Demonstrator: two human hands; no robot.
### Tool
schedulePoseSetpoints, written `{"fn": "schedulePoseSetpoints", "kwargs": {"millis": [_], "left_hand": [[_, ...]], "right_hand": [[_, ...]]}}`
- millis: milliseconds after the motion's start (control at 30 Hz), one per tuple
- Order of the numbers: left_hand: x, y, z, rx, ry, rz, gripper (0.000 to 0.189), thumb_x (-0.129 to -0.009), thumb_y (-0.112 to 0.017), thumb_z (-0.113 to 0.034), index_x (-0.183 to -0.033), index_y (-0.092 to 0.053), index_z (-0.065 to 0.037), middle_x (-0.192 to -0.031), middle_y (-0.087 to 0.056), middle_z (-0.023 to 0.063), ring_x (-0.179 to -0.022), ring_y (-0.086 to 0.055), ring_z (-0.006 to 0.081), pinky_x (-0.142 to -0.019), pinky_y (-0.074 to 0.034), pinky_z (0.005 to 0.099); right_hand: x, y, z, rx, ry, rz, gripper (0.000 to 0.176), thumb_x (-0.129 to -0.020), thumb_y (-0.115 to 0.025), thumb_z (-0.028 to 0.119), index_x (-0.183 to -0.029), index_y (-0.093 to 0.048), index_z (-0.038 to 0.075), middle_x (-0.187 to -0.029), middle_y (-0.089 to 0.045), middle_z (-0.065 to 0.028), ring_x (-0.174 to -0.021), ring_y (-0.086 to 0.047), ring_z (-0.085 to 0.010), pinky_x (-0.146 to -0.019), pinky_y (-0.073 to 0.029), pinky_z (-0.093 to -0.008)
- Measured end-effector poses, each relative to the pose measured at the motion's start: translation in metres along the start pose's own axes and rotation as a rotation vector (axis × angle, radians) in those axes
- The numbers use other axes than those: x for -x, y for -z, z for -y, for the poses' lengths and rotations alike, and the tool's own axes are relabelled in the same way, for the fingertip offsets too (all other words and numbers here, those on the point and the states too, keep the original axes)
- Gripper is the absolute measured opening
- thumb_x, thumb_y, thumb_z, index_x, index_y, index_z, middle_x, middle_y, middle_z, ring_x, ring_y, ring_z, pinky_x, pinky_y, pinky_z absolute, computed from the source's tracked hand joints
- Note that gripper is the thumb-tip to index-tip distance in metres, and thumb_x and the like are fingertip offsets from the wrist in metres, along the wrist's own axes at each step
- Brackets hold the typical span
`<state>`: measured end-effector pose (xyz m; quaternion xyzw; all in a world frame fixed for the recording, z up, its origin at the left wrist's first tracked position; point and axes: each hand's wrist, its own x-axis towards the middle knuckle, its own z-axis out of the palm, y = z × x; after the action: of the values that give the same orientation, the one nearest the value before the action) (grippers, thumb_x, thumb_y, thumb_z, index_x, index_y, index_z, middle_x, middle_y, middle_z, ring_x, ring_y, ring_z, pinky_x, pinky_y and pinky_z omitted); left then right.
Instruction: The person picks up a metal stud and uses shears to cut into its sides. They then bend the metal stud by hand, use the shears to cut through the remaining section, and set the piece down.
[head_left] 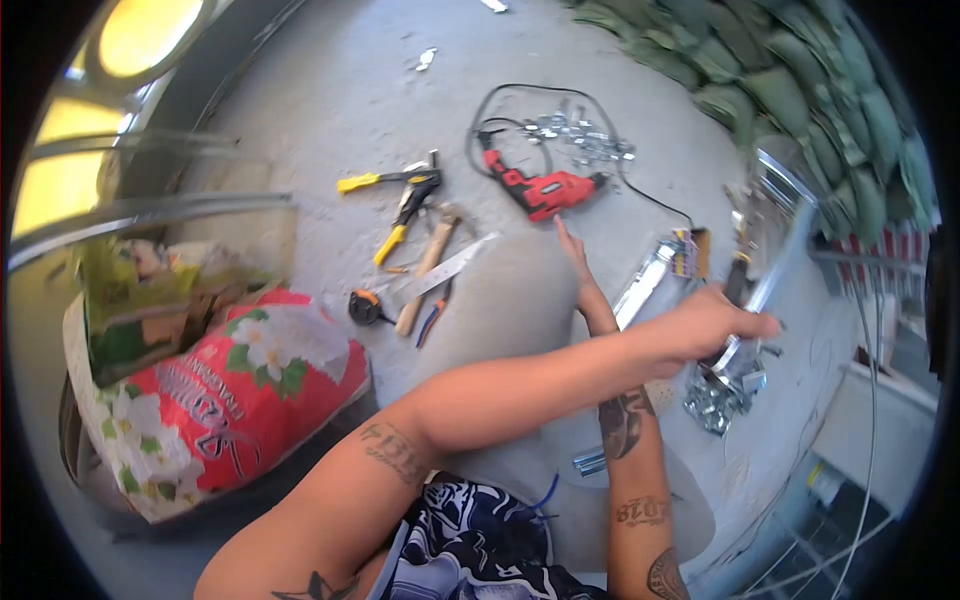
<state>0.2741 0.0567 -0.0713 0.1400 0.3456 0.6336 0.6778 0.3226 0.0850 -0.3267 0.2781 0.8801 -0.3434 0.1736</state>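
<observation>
My left hand (705, 325) reaches across to the right, over my other forearm, with its fingers closed round a shiny metal frame (778, 270). A dark-handled tool (738, 278) shows at the same fist, blurred. Below that hand lies a heap of small metal brackets (725, 395). My right hand (572, 255) shows partly past my knee, its fingers stretched toward the red and black corded drill (560, 192) on the floor. A long metal channel (648, 280) lies to the right of that hand, by a small box (690, 252).
Left of my knee lie a yellow-handled tool (405, 195), a hammer (428, 270), a try square (445, 275), a tape measure (368, 306) and pliers (433, 318). A red flowered bag (270, 390) stands at left. Metal pieces (575, 135) lie inside the cord; green sacks (780, 95) are stacked behind.
</observation>
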Motion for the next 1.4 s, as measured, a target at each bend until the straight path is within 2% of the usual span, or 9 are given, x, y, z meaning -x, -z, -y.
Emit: {"fn": "schedulePoseSetpoints", "kwargs": {"millis": [67, 100, 233, 500, 767, 967, 1133, 1233, 1400], "left_hand": [[0.001, 0.004, -0.006, -0.049, 0.120, 0.055, 0.053, -0.077, -0.079, -0.042, -0.096, -0.067, 0.006, -0.085, -0.066, 0.0063, -0.080, -0.059, 0.0123, -0.070, -0.045, 0.0264], [0.003, 0.003, -0.011, -0.192, 0.122, -0.029, 0.055, -0.079, -0.079, -0.039, -0.107, -0.063, 0.006, -0.092, -0.067, 0.0063, -0.085, -0.061, 0.0126, -0.075, -0.048, 0.0263], [-0.001, 0.000, 0.007, -0.270, -0.131, 0.076, 0.042, -0.085, -0.075, -0.024, -0.117, -0.060, -0.001, -0.104, -0.066, 0.0062, -0.092, -0.062, 0.0141, -0.082, -0.049, 0.0285], [0.010, -0.033, 0.054, -0.627, -0.273, 0.155, 0.052, -0.087, -0.074, -0.018, -0.127, -0.046, -0.001, -0.105, -0.058, 0.0045, -0.097, -0.054, 0.0122, -0.087, -0.045, 0.0301], [0.005, -0.026, 0.062, -0.852, -0.490, 0.133, 0.030, -0.082, -0.061, 0.001, -0.112, -0.057, 0.000, -0.105, -0.063, 0.0074, -0.093, -0.058, 0.0130, -0.084, -0.047, 0.0286], [-0.013, -0.038, 0.076, -0.929, -0.354, 0.207, 0.024, -0.086, -0.071, -0.015, -0.101, -0.062, 0.001, -0.076, -0.060, 0.0004, -0.070, -0.052, 0.0057, -0.066, -0.044, 0.0231], [-0.021, -0.011, 0.104, -1.160, -0.404, 0.178, 0.053, -0.067, -0.063, -0.002, -0.119, -0.058, 0.004, -0.101, -0.062, 0.0144, -0.091, -0.061, 0.0249, -0.087, -0.047, 0.0343], [-0.022, 0.000, 0.117, -1.247, -0.406, 0.259, 0.055, -0.067, -0.064, -0.002, -0.122, -0.058, 0.003, -0.099, -0.062, 0.0141, -0.092, -0.062, 0.0237, -0.087, -0.047, 0.0338], [-0.018, -0.006, 0.126, -1.104, -0.312, 0.212, 0.048, -0.069, -0.062, -0.001, -0.117, -0.058, 0.002, -0.094, -0.062, 0.0113, -0.087, -0.058, 0.0195, -0.085, -0.046, 0.0311]], "right_hand": [[0.032, 0.053, 0.009, -0.241, 0.018, -0.009, 0.056, -0.101, -0.050, 0.032, -0.151, -0.034, 0.014, -0.140, -0.047, -0.0117, -0.125, -0.049, -0.0195, -0.101, -0.043, -0.0318], [0.056, 0.084, 0.000, -0.678, -0.225, 0.286, 0.055, -0.101, -0.049, 0.035, -0.150, -0.035, 0.012, -0.138, -0.049, -0.0117, -0.124, -0.050, -0.0230, -0.106, -0.039, -0.0334], [0.170, 0.179, -0.041, -1.269, -0.188, -0.359, 0.059, -0.103, -0.041, 0.048, -0.142, -0.044, 0.004, -0.126, -0.057, -0.0080, -0.114, -0.055, -0.0187, -0.098, -0.044, -0.0372], [0.261, 0.216, 0.026, -1.051, 0.202, -0.720, 0.045, -0.097, -0.062, 0.031, -0.128, -0.051, 0.000, -0.114, -0.059, -0.0065, -0.105, -0.056, -0.0142, -0.094, -0.045, -0.0293], [0.352, 0.278, -0.028, -0.972, 0.255, -0.861, 0.041, -0.103, -0.047, 0.037, -0.119, -0.056, 0.000, -0.101, -0.058, -0.0022, -0.091, -0.056, -0.0101, -0.083, -0.045, -0.0251], [0.361, 0.276, -0.032, -0.487, 0.010, -0.834, 0.055, -0.100, -0.046, 0.051, -0.118, -0.058, 0.000, -0.095, -0.063, -0.0094, -0.086, -0.059, -0.0195, -0.078, -0.048, -0.0333], [0.357, 0.265, -0.050, -0.252, 0.106, -0.916, 0.058, -0.096, -0.054, 0.049, -0.128, -0.056, 0.001, -0.082, -0.062, -0.0131, -0.071, -0.057, -0.0217, -0.070, -0.049, -0.0316], [0.375, 0.276, -0.026, -0.251, -0.270, -0.606, 0.054, -0.096, -0.051, 0.051, -0.119, -0.063, 0.004, -0.082, -0.068, -0.0126, -0.078, -0.066, -0.0272, -0.080, -0.050, -0.0370], [0.368, 0.267, -0.028, -0.254, -0.251, -0.669, 0.056, -0.095, -0.051, 0.054, -0.109, -0.067, 0.003, -0.070, -0.065, -0.0134, -0.066, -0.064, -0.0252, -0.068, -0.050, -0.0383]]}}
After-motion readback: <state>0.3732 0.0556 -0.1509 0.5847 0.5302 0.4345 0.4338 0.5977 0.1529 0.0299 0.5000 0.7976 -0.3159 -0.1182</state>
